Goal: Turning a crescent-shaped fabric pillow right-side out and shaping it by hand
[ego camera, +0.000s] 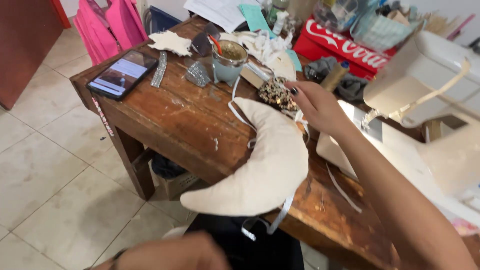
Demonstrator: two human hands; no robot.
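Note:
A cream, crescent-shaped stuffed cushion (267, 165) lies across the near edge of the wooden table (185, 120), one tip hanging over the edge. White ribbon (235, 107) trails along it. My right hand (315, 102) reaches over the cushion's upper tip, fingers pinched on ribbon beside a patch of sequined fabric (277, 92). My left hand (172, 255) is blurred at the bottom edge, below the table, and what it holds cannot be made out.
A white sewing machine (425, 85) stands at the right. A phone (122, 74), a rhinestone strip (159, 69), a blue-grey cup (229, 60), fabric scraps, a red crate (345, 47) and clutter fill the table's far side. A tiled floor lies to the left.

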